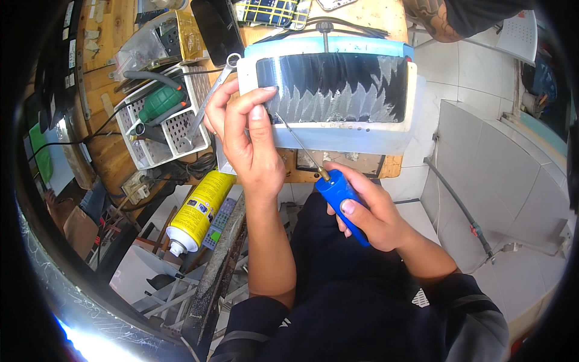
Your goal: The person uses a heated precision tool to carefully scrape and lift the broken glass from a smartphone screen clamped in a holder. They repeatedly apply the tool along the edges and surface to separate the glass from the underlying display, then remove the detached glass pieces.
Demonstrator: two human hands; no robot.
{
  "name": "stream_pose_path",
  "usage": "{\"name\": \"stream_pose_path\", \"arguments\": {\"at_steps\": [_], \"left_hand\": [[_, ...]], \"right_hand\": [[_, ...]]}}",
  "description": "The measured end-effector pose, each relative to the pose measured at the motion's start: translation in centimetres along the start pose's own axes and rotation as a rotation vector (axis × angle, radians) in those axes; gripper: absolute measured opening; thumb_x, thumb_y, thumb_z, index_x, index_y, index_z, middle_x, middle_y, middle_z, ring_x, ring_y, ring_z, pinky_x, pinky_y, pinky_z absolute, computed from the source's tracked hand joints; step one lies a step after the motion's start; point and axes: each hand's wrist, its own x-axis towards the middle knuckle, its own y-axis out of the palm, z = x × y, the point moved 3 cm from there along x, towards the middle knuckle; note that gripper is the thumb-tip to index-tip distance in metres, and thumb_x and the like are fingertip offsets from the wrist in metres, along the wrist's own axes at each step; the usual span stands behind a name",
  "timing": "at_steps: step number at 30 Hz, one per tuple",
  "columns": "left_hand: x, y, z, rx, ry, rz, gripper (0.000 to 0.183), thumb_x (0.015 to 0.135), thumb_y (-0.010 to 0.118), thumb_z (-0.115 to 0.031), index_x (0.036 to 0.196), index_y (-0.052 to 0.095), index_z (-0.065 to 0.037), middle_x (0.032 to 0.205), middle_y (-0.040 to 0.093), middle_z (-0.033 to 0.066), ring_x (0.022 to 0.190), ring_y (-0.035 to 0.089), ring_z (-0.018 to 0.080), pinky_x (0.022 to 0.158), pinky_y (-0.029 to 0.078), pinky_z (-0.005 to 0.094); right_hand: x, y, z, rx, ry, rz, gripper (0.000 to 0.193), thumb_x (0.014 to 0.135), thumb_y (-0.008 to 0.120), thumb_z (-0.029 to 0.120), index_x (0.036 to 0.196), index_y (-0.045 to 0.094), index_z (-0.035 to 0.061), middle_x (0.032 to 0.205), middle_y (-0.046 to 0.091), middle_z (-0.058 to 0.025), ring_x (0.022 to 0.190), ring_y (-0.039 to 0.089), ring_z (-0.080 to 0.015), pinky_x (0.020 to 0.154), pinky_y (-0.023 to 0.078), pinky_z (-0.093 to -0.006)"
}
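Note:
My right hand [368,220] is wrapped round the blue handle of a slim hand tool [341,199]. From its brass collar a thin metal rod reaches up and left, its tip at the lower left of a dark rectangular panel [329,72]. Grey jagged streaks of what looks like residue cover the panel's lower part. The panel lies in a white frame [246,72] on a light-blue and white device [362,139]. My left hand [250,139] is closed round the frame's left end, index fingertip on the panel's edge and thumb just below; the other fingers are partly hidden.
Left on the wooden bench [99,84], a white basket [166,157] holds a green tool [161,104] and a wrench [211,96]. A yellow spray can [202,211] juts out nearer me. A black phone-like slab [217,33] lies behind. Another person's arm [431,18] shows far right.

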Motion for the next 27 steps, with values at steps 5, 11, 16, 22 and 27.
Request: {"name": "stream_pose_path", "arguments": {"at_steps": [5,11,16,22,27], "left_hand": [[-0.1,0.2,-0.4,-0.018,-0.002,-0.002,0.015,0.098,0.069,-0.015,0.111,0.075,-0.012,0.135,0.053,0.016,0.134,0.042,0.0313,0.116,0.029,0.0461],[0.4,-0.1,-0.8,0.153,-0.033,-0.008,0.012,0.097,0.072,-0.019,0.107,0.076,-0.011,0.13,0.055,0.0149,0.131,0.044,0.0315,0.113,0.032,0.0464],[0.7,-0.1,-0.8,0.054,-0.046,0.001,0.014,0.096,0.073,-0.02,0.107,0.076,-0.011,0.129,0.055,0.0142,0.13,0.044,0.0314,0.113,0.032,0.0462],[-0.1,-0.1,-1.1,0.074,-0.054,0.01,0.018,0.094,0.076,-0.021,0.11,0.076,-0.012,0.132,0.052,0.0143,0.13,0.044,0.0316,0.112,0.032,0.046],[0.5,-0.5,-0.5,0.19,-0.069,0.026,0.02,0.095,0.077,-0.022,0.112,0.074,-0.011,0.135,0.052,0.0141,0.129,0.047,0.0286,0.111,0.035,0.0424]], "right_hand": [[0.0,-0.1,0.0,-0.043,-0.038,0.011,0.059,0.111,0.052,0.028,0.161,0.034,0.0,0.103,0.064,-0.0103,0.076,0.061,-0.0124,0.069,0.053,-0.0285],[-0.1,-0.1,0.1,-0.018,-0.031,-0.001,0.059,0.112,0.052,0.027,0.161,0.035,0.0,0.103,0.064,-0.0102,0.076,0.061,-0.0122,0.07,0.053,-0.0284],[-0.3,0.0,0.0,-0.041,-0.034,0.021,0.058,0.112,0.053,0.026,0.161,0.035,0.0003,0.104,0.064,-0.0107,0.076,0.061,-0.0122,0.07,0.053,-0.0286],[-0.8,0.1,-0.2,-0.006,-0.011,-0.003,0.058,0.111,0.052,0.024,0.161,0.034,0.0002,0.104,0.063,-0.0108,0.076,0.061,-0.0127,0.071,0.053,-0.0293],[-0.7,-0.1,-0.2,-0.012,-0.014,0.012,0.057,0.111,0.053,0.023,0.161,0.035,0.0004,0.105,0.063,-0.011,0.076,0.061,-0.0126,0.07,0.053,-0.0294]]}}
